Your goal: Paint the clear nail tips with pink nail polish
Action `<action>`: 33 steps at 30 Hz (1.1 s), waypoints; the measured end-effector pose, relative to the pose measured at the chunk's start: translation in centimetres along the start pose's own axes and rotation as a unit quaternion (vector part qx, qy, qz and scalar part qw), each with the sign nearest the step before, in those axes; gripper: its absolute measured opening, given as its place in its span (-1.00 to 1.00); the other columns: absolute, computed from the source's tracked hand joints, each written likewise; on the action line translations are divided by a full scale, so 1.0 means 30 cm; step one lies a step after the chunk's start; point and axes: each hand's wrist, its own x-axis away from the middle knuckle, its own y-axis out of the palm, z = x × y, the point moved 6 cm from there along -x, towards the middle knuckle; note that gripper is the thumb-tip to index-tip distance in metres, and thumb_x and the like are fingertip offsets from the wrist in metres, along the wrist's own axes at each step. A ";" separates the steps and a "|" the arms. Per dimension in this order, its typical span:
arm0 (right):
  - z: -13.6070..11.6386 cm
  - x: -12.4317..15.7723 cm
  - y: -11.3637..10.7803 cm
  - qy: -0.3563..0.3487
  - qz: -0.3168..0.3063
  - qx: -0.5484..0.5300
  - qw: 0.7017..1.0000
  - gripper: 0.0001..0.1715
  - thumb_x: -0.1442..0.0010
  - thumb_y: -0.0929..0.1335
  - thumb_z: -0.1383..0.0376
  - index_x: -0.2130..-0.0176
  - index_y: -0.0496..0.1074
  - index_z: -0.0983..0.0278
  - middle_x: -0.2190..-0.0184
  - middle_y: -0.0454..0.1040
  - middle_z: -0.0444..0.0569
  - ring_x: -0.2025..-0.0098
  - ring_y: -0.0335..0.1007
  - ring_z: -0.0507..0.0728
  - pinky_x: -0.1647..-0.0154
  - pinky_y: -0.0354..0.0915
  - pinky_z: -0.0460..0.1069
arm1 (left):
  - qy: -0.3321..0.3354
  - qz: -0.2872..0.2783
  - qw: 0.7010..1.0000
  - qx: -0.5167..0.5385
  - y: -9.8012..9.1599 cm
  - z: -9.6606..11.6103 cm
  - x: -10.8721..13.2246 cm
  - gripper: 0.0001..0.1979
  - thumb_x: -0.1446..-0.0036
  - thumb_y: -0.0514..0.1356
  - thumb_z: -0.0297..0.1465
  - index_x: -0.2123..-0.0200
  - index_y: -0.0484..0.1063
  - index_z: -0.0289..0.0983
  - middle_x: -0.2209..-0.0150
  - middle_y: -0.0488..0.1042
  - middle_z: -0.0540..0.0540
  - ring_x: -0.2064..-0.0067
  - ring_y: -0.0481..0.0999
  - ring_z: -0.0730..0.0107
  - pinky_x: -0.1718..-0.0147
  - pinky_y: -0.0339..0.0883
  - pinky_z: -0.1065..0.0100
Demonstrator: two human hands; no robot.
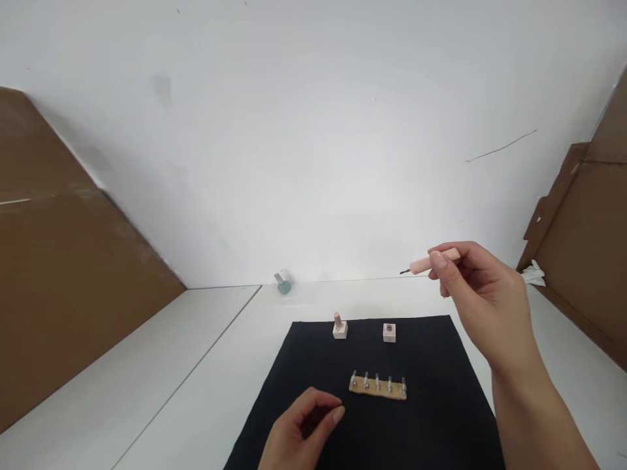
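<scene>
My right hand (482,303) is raised at the upper right, pinching a peach-coloured stick (435,261) with a thin dark tip pointing left. My left hand (298,434) hangs at the bottom over a black cloth (313,356), its fingers curled in and holding nothing I can see. Nearest to it is a wooden strip (377,386) bearing several small metal pins. Farther back on the cloth, a white block (339,330) holds an upright peach peg (337,320). Beside it lies a second white block (389,333) with a small central hole.
A small teal-and-silver bottle (283,284) lies tilted at the far edge of the white table (196,365). A white wall rises behind. Brown cardboard panels (73,261) flank the left and right, and crumpled white tissue (533,274) sits at the right.
</scene>
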 end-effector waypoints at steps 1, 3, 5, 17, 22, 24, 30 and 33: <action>0.001 0.001 0.002 0.002 -0.005 0.002 1.000 -0.74 -0.38 0.39 0.10 0.29 0.56 0.16 0.28 0.67 -0.06 0.48 0.32 0.06 0.41 0.39 -0.04 | -0.007 -0.007 1.000 -0.001 0.017 -0.023 0.011 -0.76 -0.07 0.35 -0.13 0.42 0.64 -0.16 0.44 0.55 -0.01 0.36 0.54 0.19 0.35 0.38 0.34; 0.002 0.003 0.003 -0.001 -0.007 0.010 1.000 -0.73 -0.38 0.39 0.09 0.29 0.57 0.16 0.27 0.67 -0.06 0.49 0.30 0.05 0.43 0.39 -0.04 | -0.013 -0.017 1.000 -0.002 0.058 -0.047 0.021 -0.76 -0.08 0.34 -0.13 0.41 0.66 -0.17 0.42 0.55 -0.03 0.35 0.55 0.18 0.34 0.38 0.33; -0.001 0.006 0.002 -0.009 -0.001 0.020 1.000 -0.74 -0.37 0.40 0.10 0.30 0.58 0.16 0.27 0.67 -0.06 0.50 0.30 0.04 0.44 0.39 -0.05 | -0.011 -0.019 1.000 0.001 0.100 -0.045 0.021 -0.75 -0.10 0.32 -0.13 0.38 0.68 -0.18 0.40 0.56 -0.05 0.36 0.56 0.17 0.34 0.39 0.32; -0.014 0.004 -0.025 -0.036 0.038 0.040 0.998 -0.75 -0.38 0.39 0.11 0.28 0.58 0.15 0.29 0.67 -0.06 0.52 0.31 0.03 0.48 0.40 -0.05 | -0.053 0.045 0.996 -0.052 0.092 -0.058 -0.007 -0.78 -0.09 0.26 -0.16 0.40 0.61 -0.16 0.46 0.59 -0.04 0.38 0.55 0.12 0.35 0.32 0.27; -0.011 0.000 -0.026 -0.031 0.029 0.024 0.999 -0.78 -0.38 0.40 0.16 0.29 0.57 0.16 0.30 0.67 -0.08 0.48 0.34 0.03 0.44 0.40 -0.06 | -0.044 0.022 0.999 -0.012 0.075 -0.052 -0.098 -0.66 0.08 0.33 -0.16 0.27 0.65 -0.24 0.48 0.48 0.02 0.42 0.43 0.25 0.37 0.32 0.29; -0.005 -0.001 -0.023 -0.023 0.018 0.012 0.999 -0.78 -0.39 0.40 0.17 0.30 0.58 0.16 0.30 0.66 -0.09 0.46 0.35 0.03 0.41 0.39 -0.07 | -0.047 -0.010 0.999 0.005 0.090 -0.051 -0.135 -0.62 0.14 0.36 -0.13 0.28 0.67 -0.25 0.51 0.44 0.04 0.46 0.37 0.30 0.43 0.28 0.32; 0.006 -0.005 -0.015 -0.016 0.005 -0.013 1.000 -0.78 -0.39 0.40 0.16 0.27 0.57 0.19 0.27 0.66 -0.09 0.43 0.37 0.04 0.39 0.36 -0.06 | -0.067 -0.092 0.993 0.037 0.131 -0.062 -0.192 -0.59 0.24 0.37 -0.12 0.39 0.67 -0.33 0.58 0.32 0.08 0.53 0.20 0.41 0.53 0.08 0.37; 0.006 -0.004 0.000 -0.015 -0.006 -0.020 1.000 -0.79 -0.39 0.40 0.18 0.29 0.56 0.18 0.29 0.66 -0.12 0.41 0.38 0.02 0.38 0.36 -0.09 | -0.063 -0.105 0.992 0.041 0.134 -0.066 -0.198 -0.58 0.22 0.36 -0.15 0.33 0.68 -0.35 0.56 0.31 0.09 0.51 0.18 0.42 0.50 0.06 0.37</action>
